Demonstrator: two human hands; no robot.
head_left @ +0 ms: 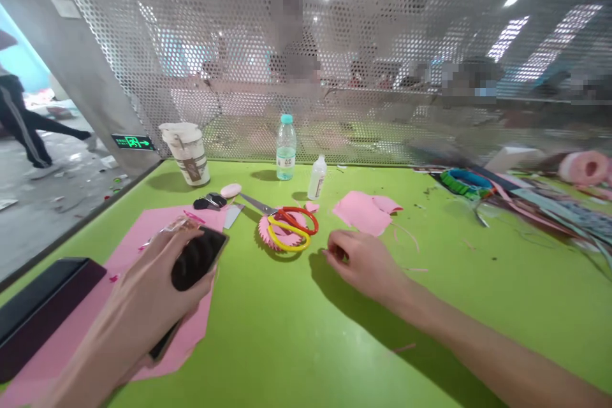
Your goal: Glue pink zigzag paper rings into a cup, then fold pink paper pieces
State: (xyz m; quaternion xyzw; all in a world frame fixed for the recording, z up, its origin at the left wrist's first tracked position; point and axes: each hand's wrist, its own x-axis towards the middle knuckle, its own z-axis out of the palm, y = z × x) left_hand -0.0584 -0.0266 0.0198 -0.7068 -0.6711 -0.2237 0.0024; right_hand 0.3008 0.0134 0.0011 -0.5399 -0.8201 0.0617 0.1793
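Note:
My left hand (153, 293) is wrapped over a dark, glossy phone (203, 254) above a pink sheet (201, 325); the middle of the phone is hidden under the hand. My right hand (366, 261) hovers low over the green table, its fingers loosely curled together with nothing visible in them. Scissors (289, 229) with one red and one yellow handle lie left of it, on top of a round pink piece with a toothed edge (268, 239). Behind the right hand are cut pink scraps (366, 210). A small white squeeze bottle (317, 178) stands upright beyond the scissors.
On the table (306, 344) stand a lidded cup (186, 153) and a water bottle (285, 150). A long dark box (43, 306) lies at left. Ribbons and tape (463, 183) clutter the right. A perforated metal screen (335, 89) closes the back; a person (29, 121) is far left.

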